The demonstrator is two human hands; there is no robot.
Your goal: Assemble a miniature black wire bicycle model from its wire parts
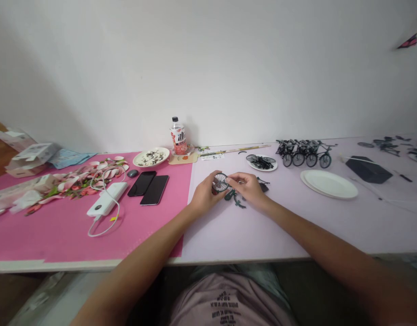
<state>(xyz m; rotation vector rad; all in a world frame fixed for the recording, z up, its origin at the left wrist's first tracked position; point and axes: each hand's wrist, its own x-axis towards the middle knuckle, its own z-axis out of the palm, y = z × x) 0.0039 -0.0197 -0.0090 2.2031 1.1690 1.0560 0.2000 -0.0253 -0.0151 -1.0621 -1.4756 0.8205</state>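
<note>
A small dark spoked wheel (220,182) is held upright above the pale part of the table. My left hand (205,194) is closed on its left side, thumb below and fingers behind. At its right edge, my right hand (247,188) pinches with thumb and forefinger; whether a smaller part sits in that pinch is too small to tell. Just beneath the hands lie dark green toy bicycle parts (238,199), partly covered by my right hand. Another dark part (263,184) shows behind the right hand.
Assembled miniature bicycles (305,154) stand back right, beside a plate (276,166) of black parts. White plates (330,184) and a dark angular piece (369,169) lie right. Leftward are phones (154,190), a power bank (107,199), artificial petals (79,183) and a bottle (179,138).
</note>
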